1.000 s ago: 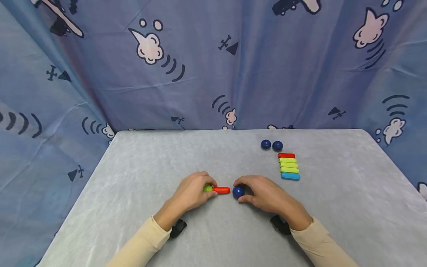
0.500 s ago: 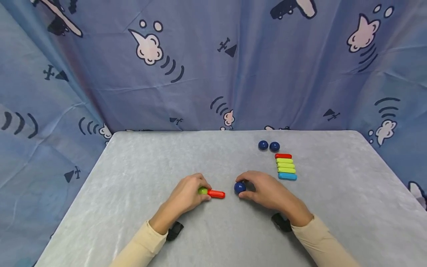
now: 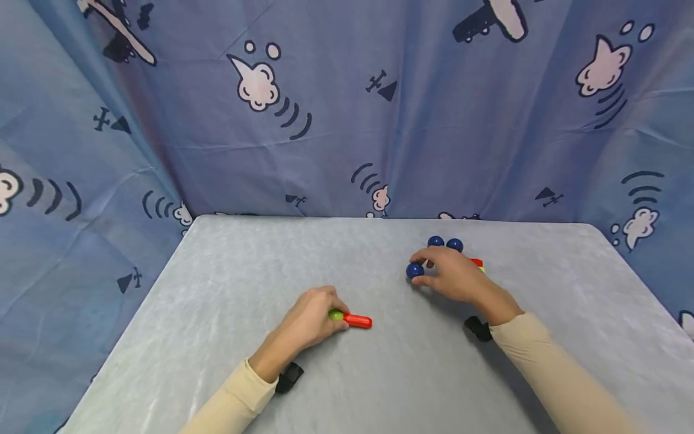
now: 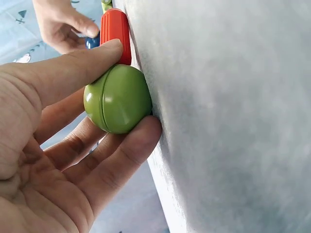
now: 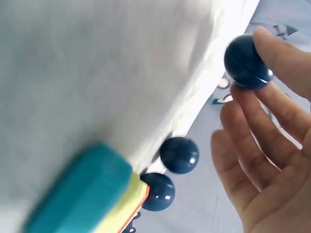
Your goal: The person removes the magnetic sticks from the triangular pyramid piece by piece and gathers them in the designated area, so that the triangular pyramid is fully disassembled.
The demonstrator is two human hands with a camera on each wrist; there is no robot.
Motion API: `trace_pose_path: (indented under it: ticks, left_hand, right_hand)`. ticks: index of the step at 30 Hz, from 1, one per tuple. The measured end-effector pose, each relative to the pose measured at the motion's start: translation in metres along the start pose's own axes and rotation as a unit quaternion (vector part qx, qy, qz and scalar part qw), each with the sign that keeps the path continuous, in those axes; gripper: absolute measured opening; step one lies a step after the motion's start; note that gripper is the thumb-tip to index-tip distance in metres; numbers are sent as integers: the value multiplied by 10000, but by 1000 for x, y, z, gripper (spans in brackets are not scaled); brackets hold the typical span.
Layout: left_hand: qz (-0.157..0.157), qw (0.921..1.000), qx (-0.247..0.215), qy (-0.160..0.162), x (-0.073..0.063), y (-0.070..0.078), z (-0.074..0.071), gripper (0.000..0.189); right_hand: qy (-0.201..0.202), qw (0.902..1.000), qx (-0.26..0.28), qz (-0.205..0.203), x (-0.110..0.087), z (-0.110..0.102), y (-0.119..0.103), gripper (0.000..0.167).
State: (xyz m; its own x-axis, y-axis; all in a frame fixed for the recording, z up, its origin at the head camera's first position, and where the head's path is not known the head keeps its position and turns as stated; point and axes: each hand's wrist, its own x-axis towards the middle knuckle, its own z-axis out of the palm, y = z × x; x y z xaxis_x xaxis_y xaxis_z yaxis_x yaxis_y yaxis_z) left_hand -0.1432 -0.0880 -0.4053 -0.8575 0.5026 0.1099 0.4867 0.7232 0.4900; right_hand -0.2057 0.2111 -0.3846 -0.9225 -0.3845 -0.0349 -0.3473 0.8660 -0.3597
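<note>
In the head view my left hand (image 3: 314,317) holds a green ball (image 4: 121,99) between thumb and fingers, low at the table. A red stick (image 3: 358,321) juts to the right from the ball, its end meeting it; my left thumb lies against the stick in the left wrist view. Farther right and back, my right hand (image 3: 458,274) pinches a dark blue ball (image 3: 414,270) between thumb and fingers. The right wrist view shows this ball held apart from two other dark blue balls (image 5: 180,155).
Beyond my right hand, a row of coloured sticks lies partly hidden: a red stick (image 3: 476,263) shows, and a blue stick (image 5: 80,194) with a yellow-green stick (image 5: 116,206) in the right wrist view. A patterned curtain (image 3: 325,108) hangs behind the grey table (image 3: 260,253).
My right hand has carried the dark blue ball back and to the right, away from the red stick, and now covers part of the stick row. My left hand keeps its grip, almost in place.
</note>
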Motion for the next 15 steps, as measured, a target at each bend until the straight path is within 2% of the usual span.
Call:
trace_pose_path:
  ticks: [9,15]
  left_hand:
    - [-7,10000,-9,38,1,0,0,16]
    - [-43,10000,-33,-1,1,-2,0,16]
  right_hand:
    - [204,9996,-182,-82,36,-15,18,43]
    - [370,9989,-200,230,53,-14,32,44]
